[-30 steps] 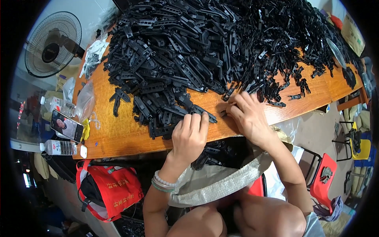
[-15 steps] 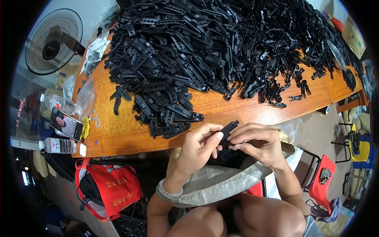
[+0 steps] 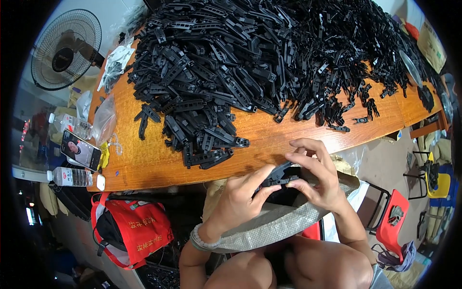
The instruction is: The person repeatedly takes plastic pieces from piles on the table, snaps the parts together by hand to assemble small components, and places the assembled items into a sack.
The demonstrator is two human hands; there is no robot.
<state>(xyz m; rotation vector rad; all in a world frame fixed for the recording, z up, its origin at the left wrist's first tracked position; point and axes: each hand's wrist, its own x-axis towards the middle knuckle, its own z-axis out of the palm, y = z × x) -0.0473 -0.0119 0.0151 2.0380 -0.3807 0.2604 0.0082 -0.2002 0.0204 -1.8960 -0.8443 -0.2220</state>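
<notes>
Over the open mouth of a pale woven sack point(image 3: 269, 231), both my hands are at one black plastic clip-like piece point(image 3: 278, 178). Its upper and lower arms spread apart towards the right. My left hand point(image 3: 240, 195) pinches its left end between thumb and fingers. Around the right end curls my right hand point(image 3: 320, 178), with the thumb against the lower arm and the index fingertip by the upper one; the other fingers are raised. Behind them, a big heap of long black plastic pieces point(image 3: 207, 72) covers much of the wooden table point(image 3: 269, 144).
Smaller black parts point(image 3: 332, 91) lie heaped at the right. On the table's left edge are a phone point(image 3: 81, 150) and water bottles point(image 3: 72, 177). A fan point(image 3: 65, 50) stands far left. Below the table sits a red bag point(image 3: 132, 231); a red chair point(image 3: 392, 224) is at right.
The black clip-like piece has turned and come slightly lower, and its two arms now show apart. My right fingers have lifted and spread, while the left hand has rolled over.
</notes>
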